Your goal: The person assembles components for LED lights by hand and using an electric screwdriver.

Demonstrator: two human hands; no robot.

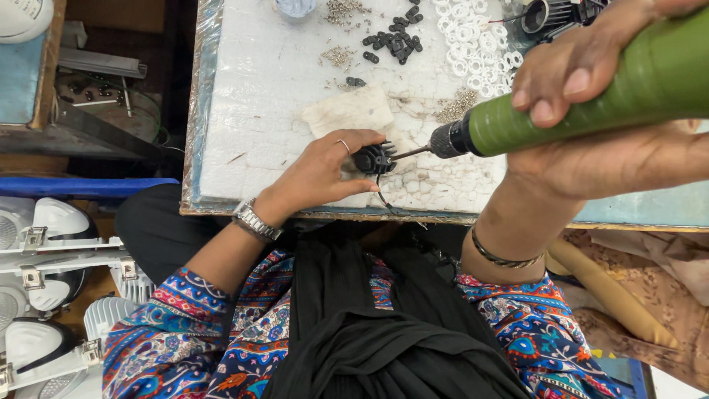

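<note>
Fastening step: left hand [317,176] pinches black finned part [374,158] down on white foam board [251,89]. Right hand [591,81] wraps green electric screwdriver [591,100], bit [410,153] entering the part just right of the pinch. Next, I'd judge: keep bit axial, part steady.

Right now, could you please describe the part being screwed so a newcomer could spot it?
On the white work table, look near its front edge, under the left hand. The small black finned part sits there, alone, touched by the green screwdriver tip.

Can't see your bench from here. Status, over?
Left hand pins black finned part. Right hand grips green driver, bit at part. Nothing between.
</note>
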